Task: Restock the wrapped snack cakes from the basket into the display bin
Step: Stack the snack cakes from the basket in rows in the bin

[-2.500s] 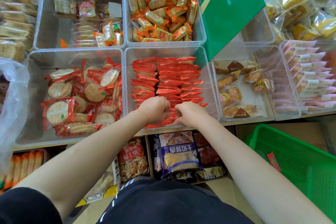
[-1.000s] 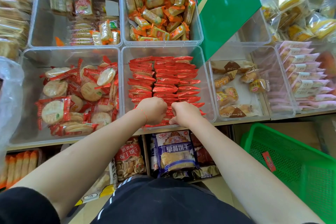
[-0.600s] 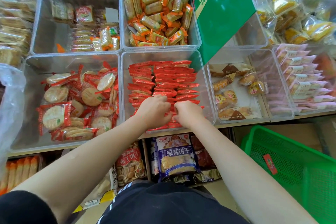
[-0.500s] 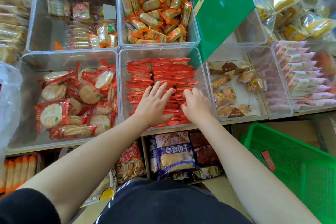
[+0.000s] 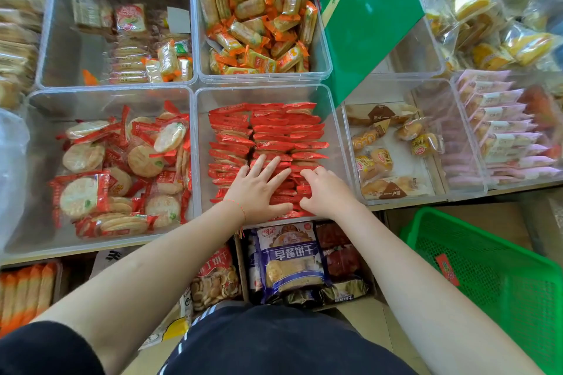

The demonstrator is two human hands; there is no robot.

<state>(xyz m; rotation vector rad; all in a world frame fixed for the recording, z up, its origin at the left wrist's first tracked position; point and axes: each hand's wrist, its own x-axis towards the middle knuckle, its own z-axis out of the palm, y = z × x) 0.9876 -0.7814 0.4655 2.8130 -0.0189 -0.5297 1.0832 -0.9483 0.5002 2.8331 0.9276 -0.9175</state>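
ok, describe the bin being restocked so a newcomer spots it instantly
Find the front row of clear plastic tubs on the shelf. The display bin is the middle one, under both hands. Only it holds flat red wrappers in neat rows; the left neighbour's round crackers lie jumbled.

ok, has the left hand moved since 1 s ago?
Yes. The left hand has opened from a fist and reached further into the clear plastic bin, flat on the red-wrapped snack cakes.

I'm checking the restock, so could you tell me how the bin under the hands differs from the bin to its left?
The red-packet bin holds all-red wrappers lined in neat rows; the round-cracker bin holds clear-windowed packets in a loose jumble. The left hand and right hand rest on the rows in the first; nobody touches the second. Both are clear plastic.
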